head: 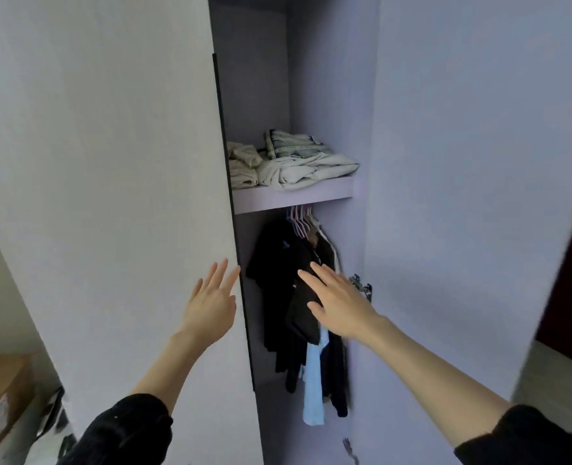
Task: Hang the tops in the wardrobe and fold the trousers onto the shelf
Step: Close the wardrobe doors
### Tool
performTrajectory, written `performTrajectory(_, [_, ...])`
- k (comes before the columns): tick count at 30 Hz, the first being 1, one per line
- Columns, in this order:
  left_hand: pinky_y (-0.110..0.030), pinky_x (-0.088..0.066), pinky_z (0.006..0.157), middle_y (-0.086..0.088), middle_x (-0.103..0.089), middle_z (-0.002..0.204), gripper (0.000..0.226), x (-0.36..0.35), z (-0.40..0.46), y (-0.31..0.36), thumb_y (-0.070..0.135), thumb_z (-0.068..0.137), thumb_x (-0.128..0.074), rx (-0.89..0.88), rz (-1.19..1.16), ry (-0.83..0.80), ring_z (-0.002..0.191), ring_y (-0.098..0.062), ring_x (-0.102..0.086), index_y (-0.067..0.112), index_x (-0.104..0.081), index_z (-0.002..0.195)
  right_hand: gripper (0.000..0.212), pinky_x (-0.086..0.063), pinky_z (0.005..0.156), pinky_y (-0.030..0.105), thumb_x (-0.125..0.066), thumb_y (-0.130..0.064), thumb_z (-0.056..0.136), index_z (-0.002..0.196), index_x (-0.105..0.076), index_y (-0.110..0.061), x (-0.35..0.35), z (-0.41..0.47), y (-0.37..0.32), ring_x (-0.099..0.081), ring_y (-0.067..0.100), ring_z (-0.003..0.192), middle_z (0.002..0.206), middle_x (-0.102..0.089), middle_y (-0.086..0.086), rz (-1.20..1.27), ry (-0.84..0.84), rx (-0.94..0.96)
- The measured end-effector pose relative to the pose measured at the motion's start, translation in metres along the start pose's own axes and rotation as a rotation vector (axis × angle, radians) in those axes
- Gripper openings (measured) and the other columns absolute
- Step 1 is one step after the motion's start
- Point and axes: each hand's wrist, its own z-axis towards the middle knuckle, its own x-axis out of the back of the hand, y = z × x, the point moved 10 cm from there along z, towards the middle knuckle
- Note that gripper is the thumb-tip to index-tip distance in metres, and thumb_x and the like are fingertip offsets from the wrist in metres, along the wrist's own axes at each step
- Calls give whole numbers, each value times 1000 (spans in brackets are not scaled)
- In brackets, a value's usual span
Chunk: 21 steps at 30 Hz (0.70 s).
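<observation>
A person faced a pale wardrobe (331, 78) with both arms stretched forward. Folded trousers (291, 162) lay stacked on the shelf (291, 196), above and well beyond both hands. Below it, dark tops (278, 280) and one light blue top (315, 380) hung long-axis vertical from hangers (299, 219). The left hand (212, 300), fingers straight and relaxed, lay at the edge of the left door (110, 196), holding nothing. The right hand (338, 303), also loose and empty, was in front of the hanging tops and nearer them; whether it touched the fabric could not be told. The right door (479, 196) stood just to its right.
</observation>
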Motion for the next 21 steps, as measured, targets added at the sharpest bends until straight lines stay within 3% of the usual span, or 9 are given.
performTrajectory(3, [-33,-9,117,-3,-6,158,56,-3,-15,58,13,99,-36,-111,-120,58,146,-20,0,18,-15,150,56,-21,113,30,-39,-22,99,150,-17,-21,44,-55,46,-17,21,144,157,-13,4,11,122,-131])
performTrajectory(7, [-36,-9,117,-5,-11,158,55,-9,-29,150,12,98,-40,-302,-193,65,146,-22,-2,14,-21,149,52,-24,111,29,-40,-20,98,148,-25,-17,102,-125,101,-21,19,142,156,-20,5,-43,293,-259])
performTrajectory(9, [-36,-7,117,-5,-10,158,55,-9,-33,196,12,98,-39,-369,-211,78,146,-21,-1,13,-20,149,46,-31,106,34,-43,-17,97,142,-38,-12,128,-153,123,-35,25,135,148,-36,8,-90,406,-283])
performTrajectory(11, [-37,-9,117,-5,-10,158,54,-10,-37,238,12,98,-39,-422,-210,92,146,-22,-2,13,-21,149,37,-43,91,39,-43,-14,95,130,-54,-8,155,-181,145,-53,30,117,129,-57,10,-101,599,-333])
performTrajectory(13, [-44,-19,115,-10,-19,155,52,-12,-38,276,11,96,-38,-460,-216,112,145,-28,-12,9,-27,146,33,-46,82,40,-43,-12,95,124,-57,-6,175,-211,179,-58,30,106,118,-62,10,24,776,-471])
performTrajectory(14, [-48,-26,112,-13,-26,153,51,-13,-37,296,13,94,-37,-476,-231,125,143,-32,-20,6,-31,144,34,-46,85,41,-44,-13,96,127,-53,-5,176,-221,203,-56,30,109,121,-59,11,124,800,-547])
performTrajectory(16, [-52,-33,105,-17,-34,148,55,-21,-34,324,21,91,-34,-476,-246,111,137,-38,-31,2,-34,142,46,-40,100,41,-45,-18,97,141,-35,-7,162,-225,241,-46,28,124,139,-43,11,347,700,-643])
performTrajectory(18, [-51,-33,106,-16,-31,150,58,-31,-36,354,23,92,-37,-467,-263,114,137,-36,-30,1,-28,144,56,-30,111,36,-42,-21,99,150,-18,-15,142,-212,259,-33,21,136,151,-28,3,516,517,-559])
performTrajectory(21, [-40,-8,119,2,10,153,63,-52,-43,385,23,100,-36,-439,-249,76,145,-21,6,12,2,149,56,-35,106,28,-38,-17,101,151,-12,-20,135,-206,271,-38,15,133,149,-34,-3,635,472,-467])
